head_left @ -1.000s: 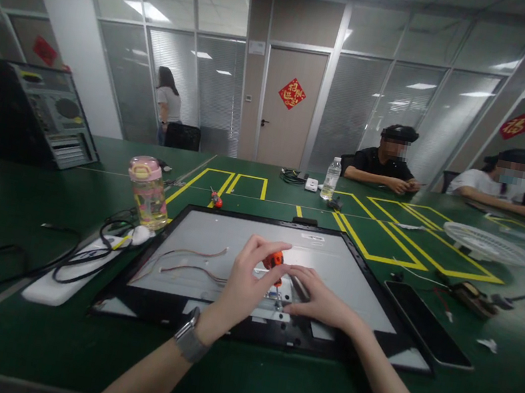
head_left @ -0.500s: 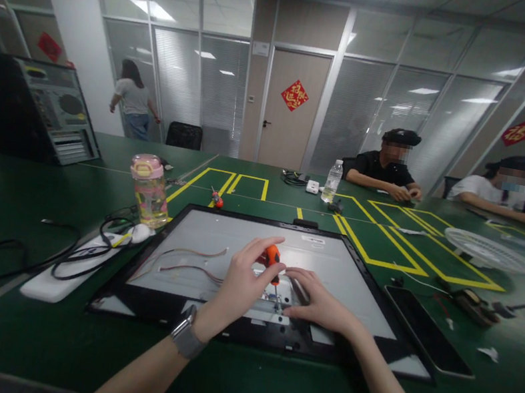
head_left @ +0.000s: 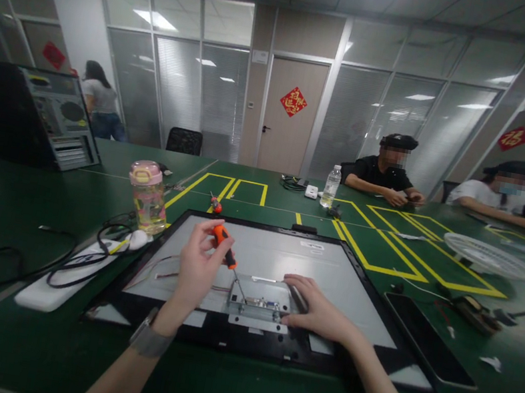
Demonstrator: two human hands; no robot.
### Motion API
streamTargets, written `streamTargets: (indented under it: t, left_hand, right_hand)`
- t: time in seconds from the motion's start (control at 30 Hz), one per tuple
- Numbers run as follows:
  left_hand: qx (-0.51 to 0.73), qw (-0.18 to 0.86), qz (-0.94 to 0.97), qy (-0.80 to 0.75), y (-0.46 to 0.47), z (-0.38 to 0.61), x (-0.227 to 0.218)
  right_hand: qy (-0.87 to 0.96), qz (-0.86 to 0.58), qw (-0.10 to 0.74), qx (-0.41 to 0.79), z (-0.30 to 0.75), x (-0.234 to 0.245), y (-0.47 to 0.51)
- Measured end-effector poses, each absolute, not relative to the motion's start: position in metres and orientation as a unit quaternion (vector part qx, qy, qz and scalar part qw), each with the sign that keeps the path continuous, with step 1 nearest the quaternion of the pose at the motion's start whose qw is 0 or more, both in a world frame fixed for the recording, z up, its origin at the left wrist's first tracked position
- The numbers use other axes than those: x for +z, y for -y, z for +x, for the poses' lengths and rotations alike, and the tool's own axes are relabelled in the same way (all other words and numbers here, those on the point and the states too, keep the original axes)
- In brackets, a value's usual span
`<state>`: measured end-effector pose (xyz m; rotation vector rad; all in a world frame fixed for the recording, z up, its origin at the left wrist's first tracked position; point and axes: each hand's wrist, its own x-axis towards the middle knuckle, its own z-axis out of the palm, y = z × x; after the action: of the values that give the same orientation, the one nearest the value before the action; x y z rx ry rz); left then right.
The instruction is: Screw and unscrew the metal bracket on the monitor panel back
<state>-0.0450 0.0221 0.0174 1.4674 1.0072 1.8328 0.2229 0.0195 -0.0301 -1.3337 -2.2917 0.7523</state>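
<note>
A monitor panel [head_left: 340, 274] lies back-up on the green table, black frame around a grey metal back. Near its front edge sits a small metal bracket [head_left: 260, 299] with connectors. My left hand [head_left: 196, 267] is closed round an orange-handled screwdriver [head_left: 225, 247], tilted so that its tip points down toward the bracket's left end. My right hand [head_left: 317, 306] rests flat on the panel with fingers stretched out, touching the bracket's right side. Thin coloured wires [head_left: 158, 267] run across the panel left of my left hand.
A pink-lidded bottle [head_left: 147, 195], black cables [head_left: 22, 262] over a white board, a second small screwdriver [head_left: 213, 202] and a computer case [head_left: 50, 118] lie left. A black strip [head_left: 427, 339], a white fan grille [head_left: 490, 256] and two seated people are right. Another person stands at the far left.
My left hand has lifted the screwdriver off the bracket and swung it left and up, now tilted. My right hand stays on the panel. The far person walked left.
</note>
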Motion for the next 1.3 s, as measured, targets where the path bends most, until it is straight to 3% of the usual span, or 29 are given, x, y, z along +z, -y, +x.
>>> streamTargets:
  t: [0.7,0.97,1.13,1.3]
  left_hand:
    - [0.618,0.177,0.639,-0.423,-0.02,-0.04,0.001]
    - [0.591,0.276,0.68,-0.335,-0.011,-0.038,0.005]
    - [0.645,0.187,0.672,-0.311,-0.011,-0.039,0.01]
    - [0.647,0.287,0.637,-0.305,-0.011,-0.039,0.017]
  right_hand:
    - [0.815,-0.478,0.187,0.271,0.223,-0.03,-0.019]
    - [0.816,-0.476,0.195,0.262,0.223,-0.032,-0.02]
    - [0.813,-0.496,0.206,0.227,0.223,-0.033,-0.019]
    - [0.806,-0.508,0.2,0.229,0.221,-0.03,-0.018]
